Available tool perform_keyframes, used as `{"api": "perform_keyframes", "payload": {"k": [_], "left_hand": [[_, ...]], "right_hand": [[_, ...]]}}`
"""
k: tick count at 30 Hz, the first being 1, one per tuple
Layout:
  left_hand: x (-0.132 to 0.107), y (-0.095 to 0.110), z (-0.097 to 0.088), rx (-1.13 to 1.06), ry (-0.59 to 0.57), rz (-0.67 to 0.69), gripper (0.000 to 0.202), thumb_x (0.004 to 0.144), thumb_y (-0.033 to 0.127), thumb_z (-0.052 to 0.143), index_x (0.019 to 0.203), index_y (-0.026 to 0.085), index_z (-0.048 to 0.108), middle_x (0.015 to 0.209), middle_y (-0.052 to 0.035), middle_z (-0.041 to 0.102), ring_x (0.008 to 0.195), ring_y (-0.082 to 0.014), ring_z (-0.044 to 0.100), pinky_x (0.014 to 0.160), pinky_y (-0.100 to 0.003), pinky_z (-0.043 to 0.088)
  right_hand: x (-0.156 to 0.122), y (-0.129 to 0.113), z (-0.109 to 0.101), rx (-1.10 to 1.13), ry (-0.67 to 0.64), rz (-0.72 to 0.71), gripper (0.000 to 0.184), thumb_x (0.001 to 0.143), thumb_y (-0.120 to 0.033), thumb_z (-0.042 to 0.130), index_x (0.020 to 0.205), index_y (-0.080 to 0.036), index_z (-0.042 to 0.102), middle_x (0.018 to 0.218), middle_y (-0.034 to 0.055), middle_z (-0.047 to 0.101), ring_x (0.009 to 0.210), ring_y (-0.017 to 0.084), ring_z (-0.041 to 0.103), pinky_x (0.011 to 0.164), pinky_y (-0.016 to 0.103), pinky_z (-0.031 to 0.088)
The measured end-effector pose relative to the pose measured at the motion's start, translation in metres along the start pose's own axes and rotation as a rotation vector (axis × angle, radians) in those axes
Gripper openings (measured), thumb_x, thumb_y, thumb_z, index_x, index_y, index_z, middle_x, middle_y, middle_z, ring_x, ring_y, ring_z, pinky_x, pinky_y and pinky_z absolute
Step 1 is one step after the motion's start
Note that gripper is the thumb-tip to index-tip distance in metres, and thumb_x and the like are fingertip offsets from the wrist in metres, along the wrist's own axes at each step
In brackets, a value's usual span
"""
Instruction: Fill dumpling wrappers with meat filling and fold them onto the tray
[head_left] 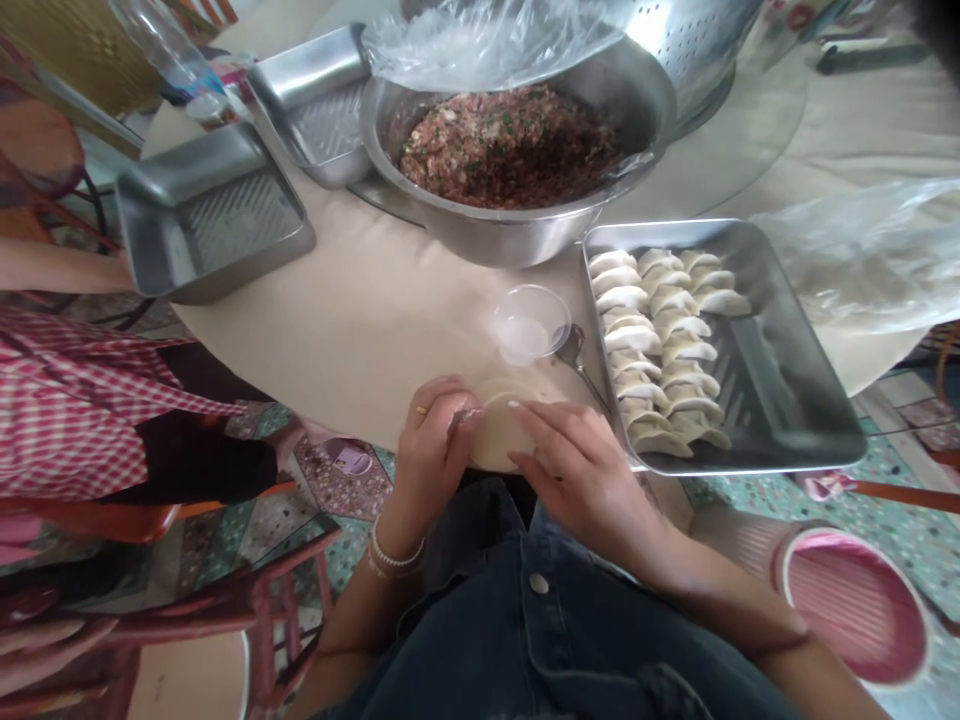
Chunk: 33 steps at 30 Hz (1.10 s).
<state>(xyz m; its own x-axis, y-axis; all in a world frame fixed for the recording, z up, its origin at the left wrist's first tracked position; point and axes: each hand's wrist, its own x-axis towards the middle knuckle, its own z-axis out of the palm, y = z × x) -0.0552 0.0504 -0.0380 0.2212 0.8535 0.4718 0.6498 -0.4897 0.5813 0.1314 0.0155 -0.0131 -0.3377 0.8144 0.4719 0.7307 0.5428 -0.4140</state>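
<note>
A: Starting at far left?
B: Co-worker's red-and-white checked garment (pixel 82 410), with bare forearm (pixel 60 267) reaching to left side of one deep metal tray (pixel 225 215). Clear plastic bottle (pixel 161 45) farther back.

A: Next along?
B: Second metal tray (pixel 330 120), beside large steel bowl; both trays on cloth-covered tabletop (pixel 360 290).

A: At near edge, centre?
B: Left hand (pixel 442 425), ringed, fingers curled in against left side of round dough wrapper (pixel 496 435). Grip: bent, but pinch on dough impossible to confirm.

A: Wrapper's position?
B: Between both hands, at tabletop's near edge, just below clear plastic cup (pixel 531 318).

A: Behind that?
B: Steel bowl (pixel 510 238), with minced filling flecked green (pixel 510 150) inside and clear plastic film (pixel 487 45) across far rim.

A: Rightward again?
B: Metal spoon (pixel 571 345), beside cup. Right hand (pixel 577 455), fingertips at wrapper's right side, thumb lower; grip on dough likewise uncertain.

A: Remainder?
B: Broad shallow tray (pixel 780 350): pleated dumplings (pixel 686 348) in three columns, rightmost shortest. Pink-lined bin (pixel 855 605) below; crumpled clear bag (pixel 870 255) beyond tray.
</note>
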Motion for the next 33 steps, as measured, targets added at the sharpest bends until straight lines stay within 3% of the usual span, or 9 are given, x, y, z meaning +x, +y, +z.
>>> {"api": "perform_keyframes", "payload": {"k": [4,12,20,26,30,33], "left_hand": [[-0.007,-0.005,-0.003,-0.050,0.002,0.089,0.009,0.092,0.018,0.050,0.091,0.021,0.058,0.088,-0.0028,0.067,0.101,-0.0187,0.063,0.090,-0.037,0.053],[-0.007,-0.004,0.000,-0.066,-0.006,0.111,0.009,0.093,0.017,0.050,0.093,0.022,0.058,0.088,-0.0019,0.070,0.101,-0.0176,0.063,0.090,-0.036,0.052],[-0.009,-0.002,-0.002,-0.056,-0.058,0.021,0.008,0.091,0.023,0.056,0.097,0.021,0.061,0.093,-0.0038,0.071,0.100,-0.0181,0.066,0.088,-0.034,0.054],[-0.015,0.001,-0.003,-0.076,-0.082,-0.030,0.020,0.086,0.020,0.062,0.106,0.022,0.058,0.104,-0.0059,0.070,0.099,-0.0175,0.067,0.087,-0.033,0.054],[-0.020,0.002,-0.001,-0.113,-0.068,-0.096,0.023,0.088,0.019,0.060,0.109,0.022,0.055,0.106,-0.0070,0.070,0.097,-0.0177,0.069,0.082,-0.032,0.056],[-0.022,0.004,-0.003,-0.138,-0.076,-0.160,0.024,0.088,0.020,0.058,0.113,0.020,0.055,0.108,-0.0086,0.070,0.096,-0.0176,0.070,0.073,-0.027,0.057]], "right_hand": [[0.003,0.007,0.014,-0.076,0.017,0.074,0.029,0.091,-0.022,0.058,0.119,-0.021,0.062,0.115,0.0064,0.069,0.098,0.020,0.060,0.077,0.036,0.046],[0.007,0.010,0.024,-0.071,0.081,0.034,0.023,0.090,-0.022,0.061,0.112,-0.024,0.066,0.108,0.0017,0.072,0.094,0.017,0.060,0.076,0.034,0.039],[0.006,0.012,0.026,-0.042,0.090,0.041,0.021,0.089,-0.020,0.061,0.109,-0.026,0.068,0.103,-0.0014,0.074,0.094,0.017,0.061,0.078,0.036,0.039],[0.009,0.008,0.027,-0.031,0.095,0.092,0.015,0.091,-0.026,0.060,0.103,-0.022,0.068,0.089,-0.0018,0.074,0.085,0.014,0.061,0.076,0.034,0.037],[0.010,0.008,0.026,-0.033,0.052,-0.002,0.024,0.091,-0.021,0.060,0.113,-0.028,0.065,0.100,-0.0044,0.073,0.087,0.013,0.058,0.076,0.036,0.032],[0.008,0.009,0.026,-0.054,0.066,-0.027,0.025,0.090,-0.018,0.061,0.111,-0.030,0.066,0.102,-0.0049,0.073,0.089,0.014,0.055,0.077,0.037,0.029]]}}
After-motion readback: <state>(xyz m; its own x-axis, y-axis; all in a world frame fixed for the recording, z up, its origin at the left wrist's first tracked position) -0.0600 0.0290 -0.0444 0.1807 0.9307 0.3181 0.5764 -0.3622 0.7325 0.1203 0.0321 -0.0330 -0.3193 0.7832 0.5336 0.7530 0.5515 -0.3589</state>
